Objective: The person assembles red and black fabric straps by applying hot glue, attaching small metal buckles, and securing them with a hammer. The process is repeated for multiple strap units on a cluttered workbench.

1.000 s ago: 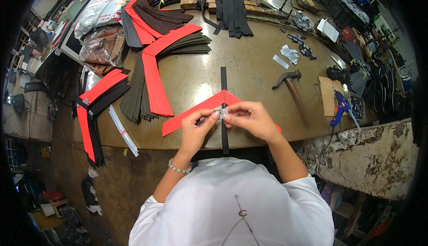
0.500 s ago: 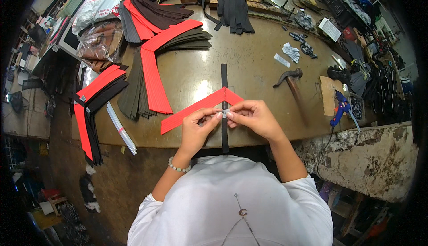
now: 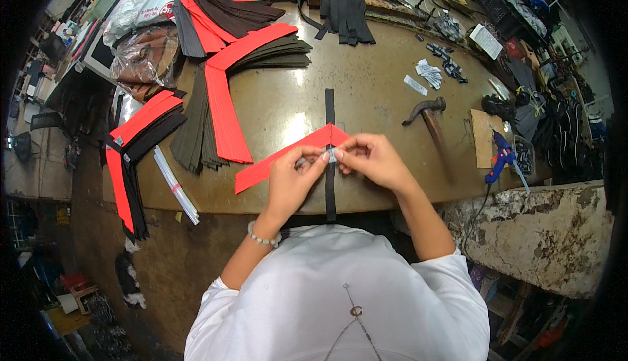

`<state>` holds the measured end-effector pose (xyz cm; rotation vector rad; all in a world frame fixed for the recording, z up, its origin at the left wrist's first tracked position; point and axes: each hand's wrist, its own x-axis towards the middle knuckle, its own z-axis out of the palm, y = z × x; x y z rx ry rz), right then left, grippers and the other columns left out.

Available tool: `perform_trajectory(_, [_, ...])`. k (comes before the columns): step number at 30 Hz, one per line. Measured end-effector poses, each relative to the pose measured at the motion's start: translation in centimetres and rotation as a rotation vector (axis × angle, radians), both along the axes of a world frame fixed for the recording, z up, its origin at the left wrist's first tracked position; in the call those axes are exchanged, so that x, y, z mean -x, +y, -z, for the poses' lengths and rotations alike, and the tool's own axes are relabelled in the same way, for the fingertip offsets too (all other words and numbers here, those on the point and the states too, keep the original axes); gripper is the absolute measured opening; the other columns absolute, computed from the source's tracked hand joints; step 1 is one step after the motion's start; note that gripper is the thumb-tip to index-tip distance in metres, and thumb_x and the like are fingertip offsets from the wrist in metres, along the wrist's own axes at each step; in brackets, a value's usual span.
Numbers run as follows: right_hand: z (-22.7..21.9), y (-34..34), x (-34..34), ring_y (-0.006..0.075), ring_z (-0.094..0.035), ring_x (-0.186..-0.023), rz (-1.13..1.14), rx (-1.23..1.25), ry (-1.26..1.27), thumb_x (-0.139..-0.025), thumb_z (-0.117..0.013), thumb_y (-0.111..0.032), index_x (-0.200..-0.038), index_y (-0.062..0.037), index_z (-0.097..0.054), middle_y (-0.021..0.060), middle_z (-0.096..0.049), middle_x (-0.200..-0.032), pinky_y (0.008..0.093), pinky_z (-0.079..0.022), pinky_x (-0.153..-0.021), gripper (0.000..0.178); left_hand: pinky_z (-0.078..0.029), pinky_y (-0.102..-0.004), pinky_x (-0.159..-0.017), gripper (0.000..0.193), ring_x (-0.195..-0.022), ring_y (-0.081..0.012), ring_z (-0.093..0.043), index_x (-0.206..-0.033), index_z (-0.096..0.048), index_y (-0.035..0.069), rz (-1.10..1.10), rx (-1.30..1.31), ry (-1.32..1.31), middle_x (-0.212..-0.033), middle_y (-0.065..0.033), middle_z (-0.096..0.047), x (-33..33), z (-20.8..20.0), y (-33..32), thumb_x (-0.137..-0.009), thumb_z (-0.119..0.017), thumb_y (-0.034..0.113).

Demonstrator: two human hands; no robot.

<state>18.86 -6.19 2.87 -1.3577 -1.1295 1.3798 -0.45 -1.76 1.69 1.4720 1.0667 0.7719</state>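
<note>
A red V-shaped strip [image 3: 269, 170] lies near the table's front edge, its point crossed by a narrow black strap [image 3: 330, 191] that runs toward me. At that crossing, both hands pinch a small pale label [image 3: 331, 155]. My left hand [image 3: 292, 176] grips its left side between thumb and finger. From the other side, my right hand [image 3: 374, 163] does the same, fingertips nearly meeting the left ones. Fingers partly cover the label and the strip's right arm. To the right of my hands rests a hammer [image 3: 428, 120].
Stacks of red and dark strips [image 3: 229, 99] spread over the left side, beside a bundle of translucent glue sticks [image 3: 175, 186]. Black straps [image 3: 343, 8] lie at the back. Pale labels [image 3: 428, 73] sit back right; a blue glue gun [image 3: 502, 158] is at the right edge.
Both hands have shifted slightly away from me with the label, closer to the red strip's point. More of the label's face shows between the fingertips.
</note>
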Motion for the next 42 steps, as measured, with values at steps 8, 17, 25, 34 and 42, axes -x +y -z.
perform_trajectory(8, [2.2,4.9,-1.2,0.0093,-0.062,-0.063,0.041,0.018,-0.329,-0.082,-0.076,-0.016,-0.081,0.0032,-0.069,0.0064,-0.068,-0.069,0.0269,-0.051,-0.057,0.020,-0.046,-0.0289,-0.056,0.025,-0.057,-0.0120,-0.056,-0.085,-0.072,-0.003,0.037,-0.318,0.236,-0.063,-0.0094,-0.064,-1.7,1.5,4.2,-0.084,-0.076,0.022])
perform_trajectory(17, [3.2,5.4,-1.1,0.0121,-0.063,-0.062,0.043,0.018,-0.483,-0.076,-0.076,-0.015,-0.078,0.0022,-0.066,0.0086,-0.068,-0.067,0.0292,-0.051,-0.057,0.020,-0.046,-0.0285,-0.058,0.018,-0.062,-0.0119,-0.055,-0.087,-0.070,-0.002,-0.025,-0.363,0.217,-0.070,-0.0066,-0.061,-1.9,2.0,4.1,-0.080,-0.078,0.012])
perform_trajectory(25, [-1.2,0.8,-0.9,0.0158,-0.061,-0.050,-0.037,0.088,-0.578,-0.083,-0.072,-0.014,-0.081,-0.0021,-0.052,0.0061,-0.059,-0.059,0.0314,-0.047,-0.047,0.023,-0.050,-0.0360,-0.066,0.012,-0.069,-0.0234,-0.060,-0.090,-0.067,0.002,0.021,-0.390,0.203,-0.077,-0.0108,-0.061,-2.0,2.3,3.4,-0.083,-0.072,0.010])
perform_trajectory(34, [-1.2,-0.8,2.4,0.0438,-0.064,-0.088,-0.101,-0.090,-0.706,-0.083,-0.065,-0.003,-0.104,0.0020,-0.050,0.0211,-0.064,-0.088,0.0446,-0.053,-0.077,0.026,-0.050,-0.0370,-0.065,0.010,-0.070,-0.0242,-0.062,-0.090,-0.067,0.004,0.029,-0.398,0.261,-0.077,-0.0097,-0.062,-2.0,2.1,3.5,-0.083,-0.071,0.011])
perform_trajectory(42, [1.3,6.2,-2.6,0.0109,-0.067,-0.068,-0.106,-0.220,-0.404,-0.090,-0.069,-0.003,-0.096,0.0026,-0.067,0.0063,-0.065,-0.090,0.0258,-0.057,-0.059,0.008,-0.051,-0.0384,-0.065,0.010,-0.070,-0.0257,-0.063,-0.090,-0.067,0.004,0.017,-0.398,0.264,-0.078,-0.0099,-0.063,-2.0,2.0,3.3,-0.084,-0.070,0.011])
